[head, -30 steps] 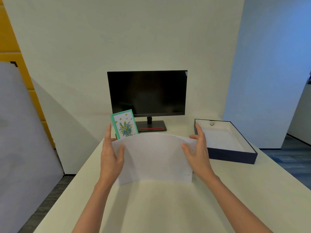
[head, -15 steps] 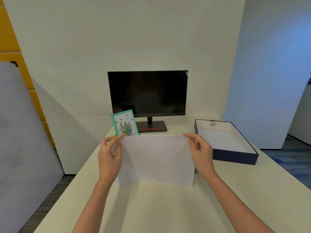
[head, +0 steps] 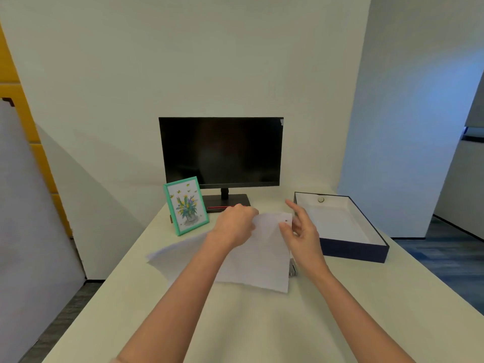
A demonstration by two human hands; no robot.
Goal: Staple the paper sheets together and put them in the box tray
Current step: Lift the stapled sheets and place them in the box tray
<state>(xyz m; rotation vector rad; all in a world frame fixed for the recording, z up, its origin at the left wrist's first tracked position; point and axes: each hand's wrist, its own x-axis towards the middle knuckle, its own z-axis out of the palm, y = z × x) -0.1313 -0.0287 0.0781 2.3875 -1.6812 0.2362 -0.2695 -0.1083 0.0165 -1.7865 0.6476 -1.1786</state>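
The white paper sheets (head: 251,258) lie slanted over the table, their top edge lifted and a small dark mark near the top right corner. My left hand (head: 234,226) reaches across and grips that top edge near its middle. My right hand (head: 300,231) is at the top right corner with fingers spread and fairly straight, its thumb touching the sheet's edge. A grey stapler (head: 292,269) peeks out from under the paper's right edge, mostly hidden. The navy box tray (head: 353,250), white inside, sits just right of my right hand.
A dark monitor (head: 221,151) stands at the back on its stand. A teal picture frame (head: 186,205) with a flower drawing stands left of my hands. A small round object (head: 320,199) lies in the tray's far end. The table (head: 262,323) ends at the right behind the tray.
My left hand has moved from the paper's left side to its top middle. The sheets dropped from upright to slanted and turned. My right hand has loosened at the corner.
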